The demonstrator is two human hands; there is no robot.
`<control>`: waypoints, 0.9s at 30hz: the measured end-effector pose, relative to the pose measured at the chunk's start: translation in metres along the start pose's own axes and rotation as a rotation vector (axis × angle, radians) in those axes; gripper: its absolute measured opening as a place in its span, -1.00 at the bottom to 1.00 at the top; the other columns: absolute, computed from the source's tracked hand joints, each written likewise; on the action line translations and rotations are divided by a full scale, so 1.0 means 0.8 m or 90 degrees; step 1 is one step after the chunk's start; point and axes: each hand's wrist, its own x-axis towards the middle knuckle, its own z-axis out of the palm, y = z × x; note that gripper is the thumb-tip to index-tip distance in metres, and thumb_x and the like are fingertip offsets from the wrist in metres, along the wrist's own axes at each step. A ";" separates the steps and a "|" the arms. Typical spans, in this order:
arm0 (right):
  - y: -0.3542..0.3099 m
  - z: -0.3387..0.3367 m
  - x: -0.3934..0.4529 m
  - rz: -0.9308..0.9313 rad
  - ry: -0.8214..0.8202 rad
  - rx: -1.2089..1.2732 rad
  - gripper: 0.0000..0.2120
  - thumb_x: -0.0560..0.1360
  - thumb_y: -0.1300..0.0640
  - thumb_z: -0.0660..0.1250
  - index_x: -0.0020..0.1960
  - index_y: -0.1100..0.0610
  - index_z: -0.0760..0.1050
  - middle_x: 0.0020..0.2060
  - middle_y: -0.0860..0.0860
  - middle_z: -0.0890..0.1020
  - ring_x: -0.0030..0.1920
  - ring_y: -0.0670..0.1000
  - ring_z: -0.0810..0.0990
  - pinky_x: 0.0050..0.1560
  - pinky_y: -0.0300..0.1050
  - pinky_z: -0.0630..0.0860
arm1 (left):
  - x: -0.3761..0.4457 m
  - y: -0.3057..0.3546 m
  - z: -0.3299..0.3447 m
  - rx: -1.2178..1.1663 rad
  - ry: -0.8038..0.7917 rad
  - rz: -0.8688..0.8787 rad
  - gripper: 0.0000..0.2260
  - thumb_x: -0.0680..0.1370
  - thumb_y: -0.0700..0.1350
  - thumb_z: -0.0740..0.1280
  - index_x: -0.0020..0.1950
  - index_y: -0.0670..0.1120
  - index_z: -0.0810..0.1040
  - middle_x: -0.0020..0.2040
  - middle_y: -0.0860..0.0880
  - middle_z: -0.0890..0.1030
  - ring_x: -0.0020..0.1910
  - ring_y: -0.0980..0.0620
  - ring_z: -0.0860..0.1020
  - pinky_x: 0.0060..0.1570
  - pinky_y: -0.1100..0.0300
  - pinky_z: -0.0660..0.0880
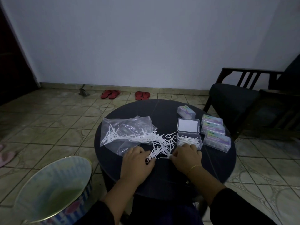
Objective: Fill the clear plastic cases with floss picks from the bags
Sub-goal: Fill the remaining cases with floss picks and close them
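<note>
left hand (138, 159) palm-down, fingers pinched on floss picks (159, 147); right hand (186, 154) curled on picks beside open case (190, 141); near bench (162, 179) edge bare.

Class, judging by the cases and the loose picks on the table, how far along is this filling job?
Done: four closed cases stand at the right. In hand: the open case is partly filled, and both the left hand and right hand gather loose picks. Left: picks remaining in the bag.

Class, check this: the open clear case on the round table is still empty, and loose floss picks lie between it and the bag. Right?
Not quite. The head view shows the open clear case already holds floss picks. The loose floss picks do lie between it and the bag.
</note>
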 end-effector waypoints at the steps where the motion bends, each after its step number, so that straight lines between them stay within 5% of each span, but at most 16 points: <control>1: 0.002 -0.001 0.001 0.000 -0.011 -0.003 -0.66 0.50 -0.18 0.23 0.15 -0.02 0.55 0.21 0.00 0.47 0.29 0.09 0.31 0.28 0.08 0.23 | 0.000 0.000 0.001 0.007 0.002 0.005 -0.66 0.53 0.18 0.26 0.24 0.10 0.57 -0.02 0.14 0.48 0.05 0.10 0.40 0.05 0.25 0.24; 7: 0.015 -0.011 0.010 0.014 -0.125 -0.021 -0.61 0.49 -0.17 0.27 0.21 0.01 0.54 0.26 0.04 0.46 0.33 0.12 0.30 0.31 0.07 0.25 | -0.001 -0.001 -0.001 0.018 0.011 0.013 -0.79 0.53 0.07 0.31 0.11 0.08 0.64 -0.06 0.12 0.52 0.01 0.06 0.42 0.03 0.18 0.29; 15: 0.045 -0.028 0.024 0.001 -0.154 0.016 -0.73 0.48 -0.14 0.29 0.00 0.01 0.62 0.08 0.00 0.59 0.19 0.08 0.44 0.24 0.05 0.35 | 0.049 0.018 -0.041 0.098 -0.231 -0.051 -0.84 0.52 0.09 0.32 0.06 0.16 0.64 0.17 0.10 0.57 0.28 0.00 0.39 0.30 0.07 0.24; 19: 0.060 -0.046 0.036 -0.005 -0.106 -0.006 -0.72 0.48 -0.15 0.29 -0.01 0.03 0.60 0.00 0.01 0.59 0.12 0.05 0.49 0.20 0.07 0.43 | 0.068 0.016 -0.047 0.093 -0.323 -0.082 -0.81 0.51 0.13 0.33 0.07 0.16 0.62 0.14 0.12 0.61 0.16 0.04 0.52 0.22 0.08 0.39; 27: 0.093 -0.078 0.063 -0.033 -0.056 0.010 -0.80 0.48 -0.09 0.33 -0.29 -0.09 0.48 -0.13 -0.04 0.59 0.03 0.01 0.52 0.14 0.04 0.48 | 0.092 0.020 -0.054 -0.013 -0.321 -0.110 -0.91 0.47 0.08 0.42 -0.16 0.15 0.53 -0.07 0.13 0.61 -0.08 0.10 0.58 0.05 0.12 0.50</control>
